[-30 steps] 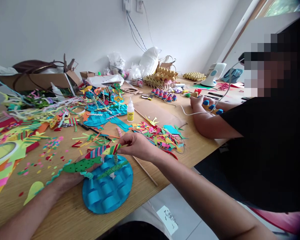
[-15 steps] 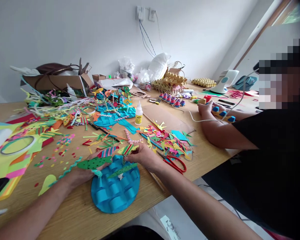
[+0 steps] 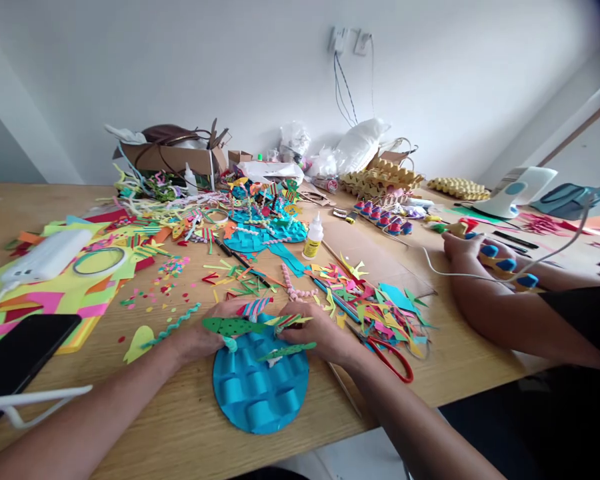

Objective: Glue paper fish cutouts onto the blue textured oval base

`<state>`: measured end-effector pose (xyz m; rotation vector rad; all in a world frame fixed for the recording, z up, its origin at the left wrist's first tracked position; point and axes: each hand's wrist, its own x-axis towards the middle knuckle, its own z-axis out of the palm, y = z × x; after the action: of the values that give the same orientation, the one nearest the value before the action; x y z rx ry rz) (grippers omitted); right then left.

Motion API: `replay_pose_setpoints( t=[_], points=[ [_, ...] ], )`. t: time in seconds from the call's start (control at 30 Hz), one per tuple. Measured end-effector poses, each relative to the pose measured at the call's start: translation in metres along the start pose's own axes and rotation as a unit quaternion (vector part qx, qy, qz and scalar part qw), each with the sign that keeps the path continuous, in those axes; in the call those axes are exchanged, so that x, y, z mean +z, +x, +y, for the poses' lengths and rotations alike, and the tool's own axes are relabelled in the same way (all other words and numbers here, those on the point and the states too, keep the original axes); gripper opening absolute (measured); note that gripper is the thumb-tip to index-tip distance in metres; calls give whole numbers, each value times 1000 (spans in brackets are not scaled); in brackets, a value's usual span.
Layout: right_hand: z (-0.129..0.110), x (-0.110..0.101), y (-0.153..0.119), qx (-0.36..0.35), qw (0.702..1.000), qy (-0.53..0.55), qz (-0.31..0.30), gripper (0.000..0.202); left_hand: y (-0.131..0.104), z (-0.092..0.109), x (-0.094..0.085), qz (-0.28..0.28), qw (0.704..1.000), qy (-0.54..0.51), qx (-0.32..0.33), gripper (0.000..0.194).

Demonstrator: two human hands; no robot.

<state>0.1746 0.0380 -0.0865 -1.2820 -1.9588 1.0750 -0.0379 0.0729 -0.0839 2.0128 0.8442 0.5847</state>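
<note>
A round blue base (image 3: 263, 407) with curled paper loops lies on the table in front of me. My left hand (image 3: 203, 337) is closed at its back left edge, fingers partly hidden behind a dark green spotted paper fish (image 3: 233, 326). My right hand (image 3: 315, 330) is closed at the back right, its fingertips around a yellow striped paper fish (image 3: 291, 321) low over the base. A pink and blue striped fish (image 3: 255, 307) stands at the back between the hands. Another green fish (image 3: 287, 351) sits on a pale stem at the base's right.
Paper scraps (image 3: 375, 307) and red-handled scissors (image 3: 393, 360) lie to the right, a glue bottle (image 3: 313, 239) beyond. Further back are decorated blue pieces (image 3: 245, 240). A phone (image 3: 25, 353) and coloured sheets (image 3: 95, 293) are at left. A co-worker's arms (image 3: 495, 313) hold a painted egg-carton strip.
The view has swung left, so things appear further right. My right hand and the yellow striped fish have come down closer to the blue base. My left hand stays at the base's left edge.
</note>
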Motion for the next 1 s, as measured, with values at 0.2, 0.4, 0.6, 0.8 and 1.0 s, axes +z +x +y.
replay_pose_setpoints(
  t=[0.2,0.4,0.6,0.8,1.0],
  points=[
    [-6,-1,-1,-23,999,-44,1,8,1,0,0,0,1000,-15,24,32],
    [-2,2,-1,-3,1000,-25,9,3,1,-3,2,0,999,-26,32,33],
    [3,5,-1,21,1000,-8,12,5,-1,8,-1,-11,1000,-15,-6,32],
    [1,5,0,41,998,35,12,7,3,-7,1,-16,1000,3,1,26],
    [4,6,1,38,999,12,8,9,5,-9,1,-20,1000,9,3,22]
  ],
)
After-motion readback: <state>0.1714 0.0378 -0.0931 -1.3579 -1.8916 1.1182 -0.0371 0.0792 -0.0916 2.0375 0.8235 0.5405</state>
